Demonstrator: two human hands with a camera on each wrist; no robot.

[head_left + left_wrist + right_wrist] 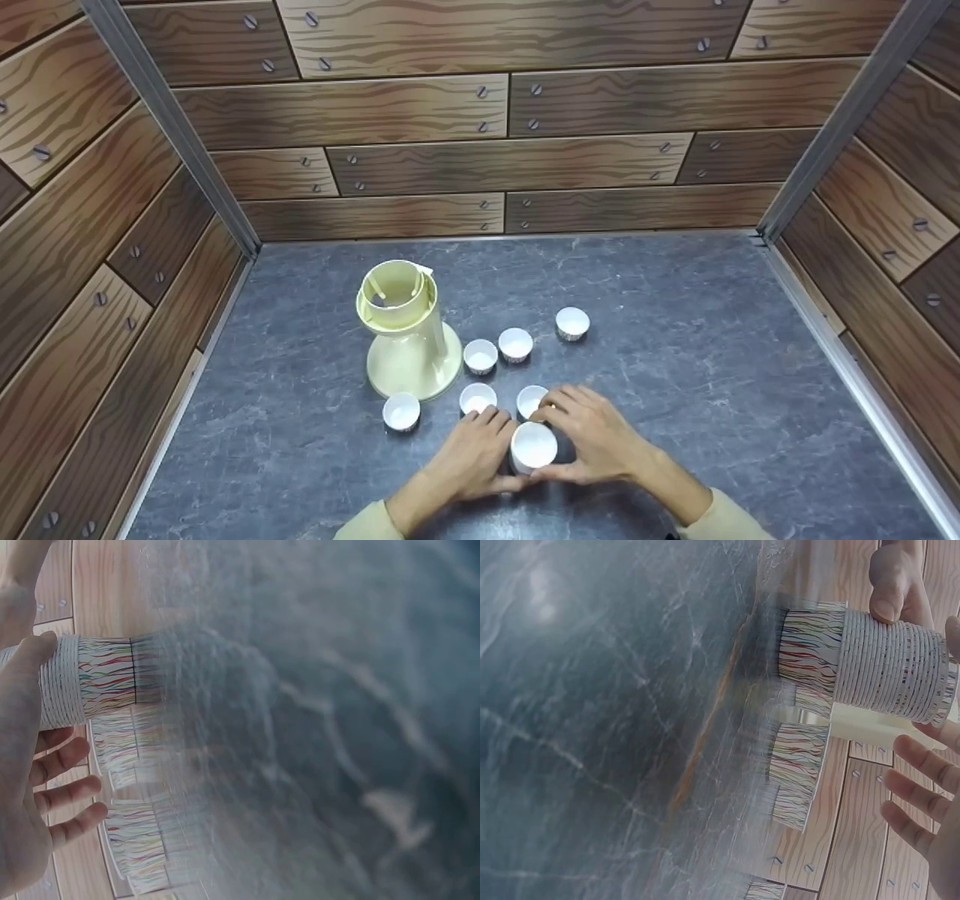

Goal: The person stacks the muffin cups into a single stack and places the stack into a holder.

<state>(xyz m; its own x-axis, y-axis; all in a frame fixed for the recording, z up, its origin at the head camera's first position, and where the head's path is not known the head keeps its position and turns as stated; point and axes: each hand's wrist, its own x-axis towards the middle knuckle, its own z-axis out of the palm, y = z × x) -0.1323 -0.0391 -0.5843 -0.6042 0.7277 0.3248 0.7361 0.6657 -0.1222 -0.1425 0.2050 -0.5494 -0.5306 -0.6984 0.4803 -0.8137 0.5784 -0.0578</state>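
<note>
A tall stack of white paper baking cups (534,448) stands upright in front of me, its lowest cup printed with thin coloured lines. My left hand (474,456) holds it from the left, thumb on the near side, other fingers spread behind in the left wrist view. From the right, my right hand (592,439) grips the stack near its top rim between thumb and index finger; its remaining fingers are spread. Just beyond the hands, one single baking cup (529,400) is partly covered by the right fingers, and another cup (478,396) sits at the left fingertips.
A pale yellow plastic stand (420,360) with a round open top and flared base is at left. Single baking cups stand around it: one cup (401,412) in front, two cups (481,357) (515,345) to its right, another cup (572,324) farther right. Wood-patterned walls (510,165) enclose the grey tabletop (712,337).
</note>
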